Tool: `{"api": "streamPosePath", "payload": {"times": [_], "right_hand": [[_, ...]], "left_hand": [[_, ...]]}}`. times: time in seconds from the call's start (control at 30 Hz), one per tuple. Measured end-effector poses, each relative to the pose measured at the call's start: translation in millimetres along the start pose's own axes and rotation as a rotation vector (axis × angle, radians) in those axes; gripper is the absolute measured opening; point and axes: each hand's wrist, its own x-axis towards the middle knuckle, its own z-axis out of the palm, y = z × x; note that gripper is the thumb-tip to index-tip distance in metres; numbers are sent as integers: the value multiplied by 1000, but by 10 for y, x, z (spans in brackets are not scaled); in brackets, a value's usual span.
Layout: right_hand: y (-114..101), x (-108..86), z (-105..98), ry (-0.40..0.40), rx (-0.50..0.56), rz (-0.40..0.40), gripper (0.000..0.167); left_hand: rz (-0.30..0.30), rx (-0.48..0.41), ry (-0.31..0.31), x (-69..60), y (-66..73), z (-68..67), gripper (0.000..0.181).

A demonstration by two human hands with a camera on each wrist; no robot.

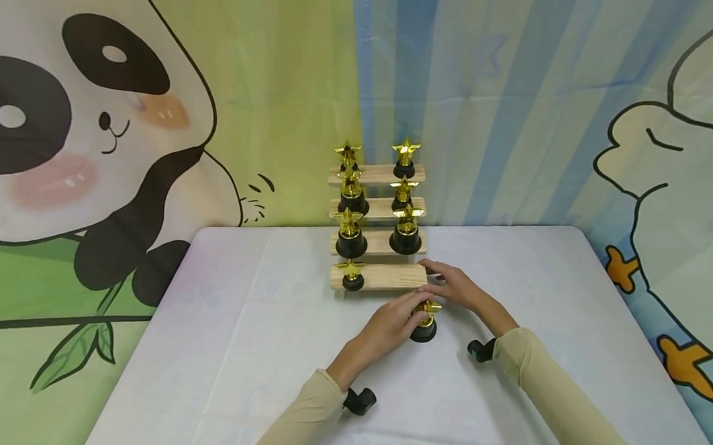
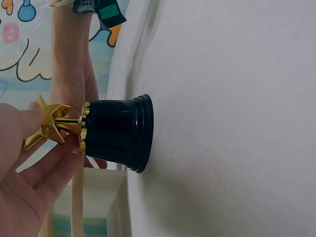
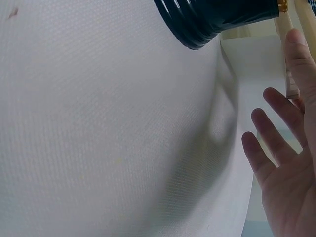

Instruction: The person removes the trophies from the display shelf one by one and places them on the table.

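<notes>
My left hand point(image 1: 393, 325) pinches a gold star trophy point(image 2: 118, 131) by its star between thumb and fingers. Its black cup-shaped base point(image 1: 423, 331) points down, in front of the lowest wooden shelf point(image 1: 395, 276). In the left wrist view the base is close to the white tabletop; I cannot tell whether it touches. My right hand point(image 1: 457, 288) holds the right end of that shelf, thumb at the front and forefinger toward the back. The right wrist view shows its other fingers point(image 3: 276, 138) spread below the board. A small star trophy point(image 1: 353, 282) stands on the shelf's left end.
Three more wooden shelves rise behind in steps, each with a star trophy at either end, such as the upper right one point(image 1: 405, 169). The white tabletop point(image 1: 267, 361) surrounds the stand. A cartoon-printed curtain point(image 1: 289, 85) hangs behind.
</notes>
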Motion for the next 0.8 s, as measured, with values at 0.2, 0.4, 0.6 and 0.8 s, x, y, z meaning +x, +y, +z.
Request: {"api": "streamPosePath", "payload": {"times": [0.2, 0.4, 0.6, 0.8], "right_hand": [[6, -7, 3, -10, -13, 5, 62], [-17, 1, -14, -11, -15, 18, 62], [-6, 10, 0, -5, -22, 23, 61], [3, 18, 21, 1, -11, 19, 59]], "left_hand": [[-26, -16, 7, -28, -10, 15, 47], [-50, -56, 83, -72, -23, -16, 52], [-65, -88, 142, -140, -28, -191, 47], [-78, -117, 233, -167, -19, -510, 47]]}}
